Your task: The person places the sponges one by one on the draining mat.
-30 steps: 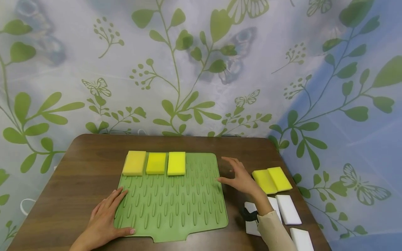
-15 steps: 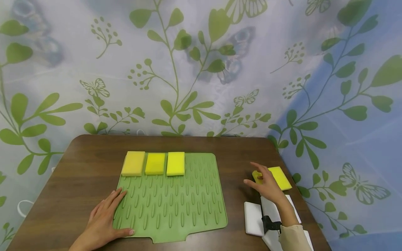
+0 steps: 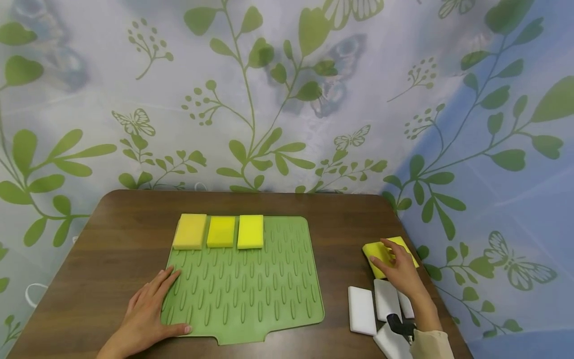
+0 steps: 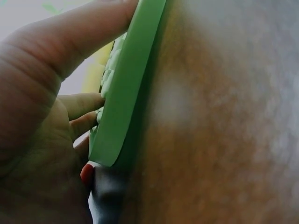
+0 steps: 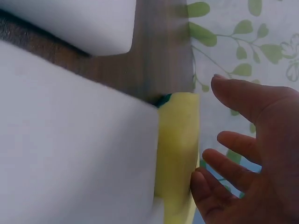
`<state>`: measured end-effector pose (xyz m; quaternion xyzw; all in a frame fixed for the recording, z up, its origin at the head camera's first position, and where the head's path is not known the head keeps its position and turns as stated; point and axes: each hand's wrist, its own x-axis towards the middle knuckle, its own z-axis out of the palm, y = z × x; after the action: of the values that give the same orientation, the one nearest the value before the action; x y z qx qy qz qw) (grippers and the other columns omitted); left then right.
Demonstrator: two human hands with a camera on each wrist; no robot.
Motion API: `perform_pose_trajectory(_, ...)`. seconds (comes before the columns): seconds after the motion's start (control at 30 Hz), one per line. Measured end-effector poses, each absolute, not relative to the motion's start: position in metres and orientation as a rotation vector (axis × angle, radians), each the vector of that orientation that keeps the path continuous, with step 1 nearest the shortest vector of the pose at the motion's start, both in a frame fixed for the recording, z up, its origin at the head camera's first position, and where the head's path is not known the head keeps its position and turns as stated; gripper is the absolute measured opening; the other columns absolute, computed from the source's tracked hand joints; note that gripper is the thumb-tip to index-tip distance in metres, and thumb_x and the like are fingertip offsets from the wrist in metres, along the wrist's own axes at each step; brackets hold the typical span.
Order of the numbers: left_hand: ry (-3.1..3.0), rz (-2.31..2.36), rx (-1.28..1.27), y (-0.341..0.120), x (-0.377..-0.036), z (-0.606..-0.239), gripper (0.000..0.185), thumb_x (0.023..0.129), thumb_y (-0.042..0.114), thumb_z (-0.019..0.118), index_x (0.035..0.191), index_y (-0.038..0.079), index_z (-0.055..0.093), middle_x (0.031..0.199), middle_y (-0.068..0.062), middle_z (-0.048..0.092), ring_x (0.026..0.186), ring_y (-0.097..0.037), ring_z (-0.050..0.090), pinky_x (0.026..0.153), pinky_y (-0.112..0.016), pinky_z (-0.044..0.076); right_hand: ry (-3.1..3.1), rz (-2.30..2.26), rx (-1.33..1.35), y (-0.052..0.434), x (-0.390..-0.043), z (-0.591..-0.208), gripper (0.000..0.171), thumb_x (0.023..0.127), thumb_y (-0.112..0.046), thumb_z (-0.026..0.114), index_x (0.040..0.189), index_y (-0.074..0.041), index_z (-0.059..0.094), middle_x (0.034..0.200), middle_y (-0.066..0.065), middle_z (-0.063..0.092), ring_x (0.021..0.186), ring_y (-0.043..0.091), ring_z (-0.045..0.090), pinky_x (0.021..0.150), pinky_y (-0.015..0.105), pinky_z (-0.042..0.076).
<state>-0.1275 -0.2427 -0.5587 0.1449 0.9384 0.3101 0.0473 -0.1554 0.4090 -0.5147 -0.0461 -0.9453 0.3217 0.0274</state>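
Your left hand (image 3: pixel 145 311) lies spread at the green mat (image 3: pixel 246 291), its fingertips on the left edge and its thumb on the near edge. Your right hand (image 3: pixel 403 271) reaches out over the yellow sponge (image 3: pixel 373 253) at the table's right side, thumb held apart from loosely bent fingers; whether the fingertips touch it you cannot tell. The white blocks (image 3: pixel 362 310) lie nearer you, below your right wrist.

- Right hand (image 3: pixel 402 271) partly hides two yellow sponges (image 3: pixel 379 253) near the desk (image 3: pixel 134 214)'s right edge
- Desk's near edge cut off
- Desk blurred in left wrist view
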Motion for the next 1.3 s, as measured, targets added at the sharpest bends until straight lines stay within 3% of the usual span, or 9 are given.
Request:
perform_pose_trajectory(0.43, 2.874, 0.923, 0.441, -0.242, -0.127, -0.559, 0.128, 0.066, 0.068, 0.095, 0.168, 0.02, 0.036, 0.176, -0.017, 0.031, 0.153, -0.052, 0.035, 0.11, -0.074, 0.025, -2.995, 1.045, -0.176, 0.383, -0.163, -0.509, 0.077, 0.107, -0.042, 0.068, 0.162, 0.005, 0.039, 0.161, 0.036, 0.044, 0.148, 0.057, 0.043, 0.117, 0.073, 0.042)
perform_pose_trajectory(0.7, 2.855, 0.908, 0.416, -0.242, -0.126, -0.559, 0.129, 0.066, 0.069, 0.095, 0.169, 0.021, 0.034, 0.175, -0.019, 0.031, 0.153, -0.054, 0.034, 0.11, -0.074, 0.024, -3.05, 1.25, -0.365, 0.363, -0.165, -0.499, 0.094, 0.106, -0.055, 0.064, 0.169, 0.001, 0.023, 0.173, 0.034, 0.021, 0.16, 0.056, 0.026, 0.126, 0.073, 0.032)
perform_pose_trajectory(0.83, 2.853, 0.922, 0.419, -0.244, -0.126, -0.559, 0.129, 0.066, 0.067, 0.095, 0.169, 0.022, 0.033, 0.175, -0.02, 0.03, 0.152, -0.056, 0.034, 0.111, -0.074, 0.023, -2.97, 1.439, -0.371, 0.357, -0.162, -0.495, 0.094, 0.106, -0.053, 0.065, 0.171, -0.005, 0.018, 0.177, 0.029, 0.019, 0.162, 0.054, 0.025, 0.124, 0.073, 0.035)
perform_pose_trajectory(1.0, 2.866, 0.913, 0.422, -0.245, -0.126, -0.56, 0.129, 0.066, 0.067, 0.095, 0.17, 0.022, 0.032, 0.175, -0.02, 0.031, 0.151, -0.055, 0.035, 0.111, -0.074, 0.023, -2.857, 1.541, -0.327, 0.357, -0.158, -0.496, 0.086, 0.107, -0.046, 0.067, 0.171, -0.011, 0.023, 0.176, 0.023, 0.027, 0.159, 0.049, 0.035, 0.119, 0.07, 0.043)
perform_pose_trajectory(1.17, 2.875, 0.909, 0.428, -0.244, -0.126, -0.561, 0.129, 0.066, 0.067, 0.095, 0.169, 0.021, 0.033, 0.174, -0.021, 0.032, 0.151, -0.055, 0.036, 0.111, -0.073, 0.024, -2.848, 1.376, -0.177, 0.365, -0.157, -0.501, 0.077, 0.105, -0.037, 0.072, 0.166, -0.008, 0.035, 0.167, 0.025, 0.036, 0.149, 0.049, 0.046, 0.115, 0.068, 0.048)
perform_pose_trajectory(1.3, 2.877, 0.917, 0.438, -0.243, -0.126, -0.561, 0.129, 0.066, 0.067, 0.096, 0.169, 0.021, 0.034, 0.174, -0.021, 0.032, 0.151, -0.055, 0.037, 0.111, -0.073, 0.024, -2.966, 1.131, 0.011, 0.372, -0.157, -0.503, 0.085, 0.096, -0.036, 0.083, 0.163, -0.008, 0.04, 0.168, 0.026, 0.034, 0.148, 0.053, 0.038, 0.11, 0.072, 0.049)
